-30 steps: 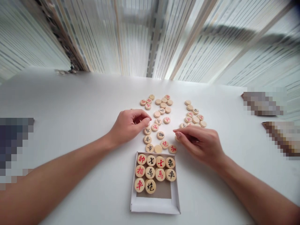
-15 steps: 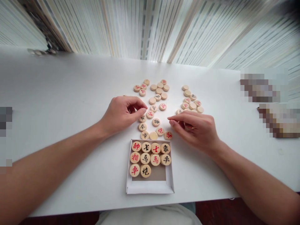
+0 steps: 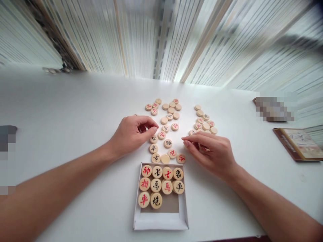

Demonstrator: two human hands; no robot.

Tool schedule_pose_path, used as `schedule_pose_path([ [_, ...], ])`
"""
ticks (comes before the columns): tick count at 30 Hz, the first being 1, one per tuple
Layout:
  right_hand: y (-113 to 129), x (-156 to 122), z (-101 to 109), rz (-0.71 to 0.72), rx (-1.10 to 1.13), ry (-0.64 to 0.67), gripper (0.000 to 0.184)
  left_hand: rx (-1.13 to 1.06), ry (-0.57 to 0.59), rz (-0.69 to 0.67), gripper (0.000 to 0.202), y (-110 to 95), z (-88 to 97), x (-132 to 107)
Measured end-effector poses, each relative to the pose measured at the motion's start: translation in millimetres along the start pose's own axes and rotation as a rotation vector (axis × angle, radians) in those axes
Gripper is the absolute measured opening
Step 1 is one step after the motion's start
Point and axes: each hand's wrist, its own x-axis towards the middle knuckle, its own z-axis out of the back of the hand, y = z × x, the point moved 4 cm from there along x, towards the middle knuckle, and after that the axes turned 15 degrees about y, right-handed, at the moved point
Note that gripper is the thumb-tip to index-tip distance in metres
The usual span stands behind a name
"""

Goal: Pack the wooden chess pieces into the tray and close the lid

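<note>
My left hand hovers at the left of loose wooden xiangqi pieces, thumb and index fingertip together with no piece visible between them. To the right, my right hand is held with loosely bent fingers, thumb tip slightly apart from the index; nothing shows between the tips. A red-marked piece is partly visible beneath it. In front of me lies a shallow white box with rows of pieces marked in red and black; the last row holds a red piece and a black piece.
More loose pieces lie beyond the hands, some with blank faces up. Another cluster sits beyond my right hand. At the far right are a brown-edged card or booklet and another item. A striped curtain hangs behind the white table.
The view has tilted up, so the table, box and hands sit lower in the picture. The hands and pieces look unchanged relative to each other.
</note>
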Motion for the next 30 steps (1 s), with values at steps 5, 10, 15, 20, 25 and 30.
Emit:
schedule_pose_path([
  [5,-11.1,1.0,5.1,-0.091,0.013,-0.13,0.015,-0.129,-0.103,0.075,0.017,12.7,5.7,0.3],
  [10,-24.1,0.0,22.7,-0.234,0.064,-0.239,0.014,-0.181,-0.145,0.096,0.018,14.8,7.4,2.3],
  [15,-45.9,0.2,48.7,-0.341,0.382,-0.409,0.02,-0.302,-0.196,0.132,0.013,8.2,11.9,7.1],
  [20,-75.9,1.9,56.1,-0.39,0.29,-0.417,0.024,-0.428,-0.259,0.131,0.011,2.7,22.9,13.8],
  [25,-102.5,2.0,52.2,-0.442,0.239,-0.373,0.026,-0.446,-0.319,0.092,0.012,-2.4,31.7,27.4],
  [30,-110.8,1.3,56.3,-0.472,0.21,-0.385,0.027,-0.18,-0.439,0.013,0.012,1.9,36.0,47.1],
])
